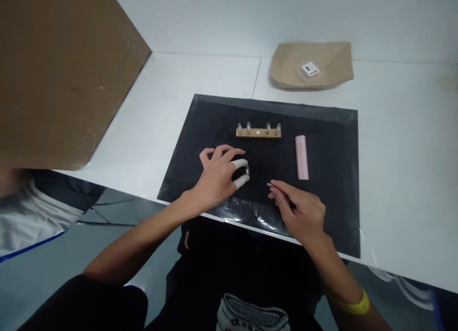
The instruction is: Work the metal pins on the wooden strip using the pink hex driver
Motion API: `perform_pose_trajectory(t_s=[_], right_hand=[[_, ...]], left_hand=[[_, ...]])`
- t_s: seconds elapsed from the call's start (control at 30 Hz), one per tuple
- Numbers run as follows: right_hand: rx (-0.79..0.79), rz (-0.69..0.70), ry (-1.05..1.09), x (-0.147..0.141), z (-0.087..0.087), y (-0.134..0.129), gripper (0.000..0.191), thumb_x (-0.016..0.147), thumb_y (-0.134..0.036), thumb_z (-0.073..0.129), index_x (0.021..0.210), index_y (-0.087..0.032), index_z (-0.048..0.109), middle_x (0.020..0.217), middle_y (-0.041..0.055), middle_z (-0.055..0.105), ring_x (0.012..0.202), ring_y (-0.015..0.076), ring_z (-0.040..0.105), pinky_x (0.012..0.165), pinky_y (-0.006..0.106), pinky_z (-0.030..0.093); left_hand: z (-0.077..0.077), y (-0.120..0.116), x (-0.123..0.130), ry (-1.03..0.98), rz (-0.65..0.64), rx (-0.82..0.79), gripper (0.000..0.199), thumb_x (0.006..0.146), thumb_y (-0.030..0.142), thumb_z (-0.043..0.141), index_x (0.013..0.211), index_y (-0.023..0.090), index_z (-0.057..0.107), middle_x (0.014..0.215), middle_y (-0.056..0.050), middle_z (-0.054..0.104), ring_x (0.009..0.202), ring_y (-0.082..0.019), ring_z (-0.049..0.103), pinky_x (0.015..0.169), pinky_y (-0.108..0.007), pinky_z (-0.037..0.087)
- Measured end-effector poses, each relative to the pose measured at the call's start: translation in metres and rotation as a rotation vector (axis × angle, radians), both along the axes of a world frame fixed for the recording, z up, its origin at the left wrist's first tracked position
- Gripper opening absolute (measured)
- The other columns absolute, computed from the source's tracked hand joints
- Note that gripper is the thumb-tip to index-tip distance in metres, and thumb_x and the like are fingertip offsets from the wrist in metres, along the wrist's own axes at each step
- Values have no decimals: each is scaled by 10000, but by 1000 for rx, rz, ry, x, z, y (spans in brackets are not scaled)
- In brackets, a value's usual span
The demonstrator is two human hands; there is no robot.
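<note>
My left hand [220, 176], with white covers on thumb and index finger, pinches a small clear capsule-like piece [247, 170] over the black mat [222, 121]. To its right, my right hand [298, 209] holds a small thin item [269, 184] between thumb and index finger; only its light tip shows. The two hands are apart. Beyond them lies a narrow wooden strip [258, 132] with several small clear pieces standing on it and a white dot at its middle. A pink case [302, 157] rests on the mat, beyond my right hand.
At the back of the white table [400, 154] a brown paper tray [334, 66] holds a clear box with a label [309, 69]. A large brown panel [67, 73] stands at the left. Part of another person, a light garment [36, 216], shows at the left edge.
</note>
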State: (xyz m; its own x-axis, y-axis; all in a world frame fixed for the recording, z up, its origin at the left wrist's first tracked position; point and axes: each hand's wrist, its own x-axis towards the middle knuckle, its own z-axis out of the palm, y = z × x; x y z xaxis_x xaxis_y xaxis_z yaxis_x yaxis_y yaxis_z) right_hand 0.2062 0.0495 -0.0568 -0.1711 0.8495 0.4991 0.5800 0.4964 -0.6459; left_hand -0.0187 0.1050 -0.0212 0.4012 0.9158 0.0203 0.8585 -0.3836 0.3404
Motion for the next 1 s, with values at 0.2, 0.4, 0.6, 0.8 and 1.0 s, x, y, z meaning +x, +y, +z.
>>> perform_pose_trajectory(t_s=[0.2, 0.4, 0.6, 0.8, 1.0], right_hand=[[-64, -26, 26, -1, 2, -2, 170, 1017, -177, 632, 1123, -192, 764, 836, -9, 803, 629, 118, 750, 699, 243, 647], [-80, -88, 27, 1, 2, -1, 149, 1008, -211, 657, 1091, -186, 779, 780, -18, 790, 583, 98, 723, 656, 212, 618], [-281, -175, 227, -12, 4, -10, 144, 988, -250, 683, 1089, -213, 779, 740, -34, 764, 550, 80, 674, 600, 197, 587], [-140, 228, 42, -14, 21, -13, 160, 959, -198, 682, 1060, -252, 795, 731, -17, 766, 574, 131, 712, 568, 224, 584], [104, -74, -50, 1, 58, -5, 356, 1070, -415, 516, 969, -172, 755, 770, 15, 769, 583, 115, 677, 530, 229, 583]], left_hand=[[-4, -11, -2, -73, 113, -20, 270, 898, 344, 808, 1152, 304, 726, 1469, -45, 660, 1424, -351, 479, 1106, -611, 242], [-20, -26, 16, -131, 281, 64, 137, 911, 377, 795, 1044, 349, 780, 1464, -12, 665, 1412, -368, 486, 1059, -628, 298], [-32, -35, 32, -215, 398, 251, 96, 913, 251, 793, 938, 340, 818, 1367, -9, 727, 1355, -357, 545, 1046, -606, 282], [-16, -38, 34, -465, 339, 268, 117, 883, 249, 835, 962, 329, 803, 1243, -1, 779, 1286, -294, 613, 1062, -540, 330], [-5, -39, 33, -657, 270, 252, 93, 935, 210, 766, 997, 280, 765, 1190, -16, 785, 1234, -248, 639, 1065, -506, 438]])
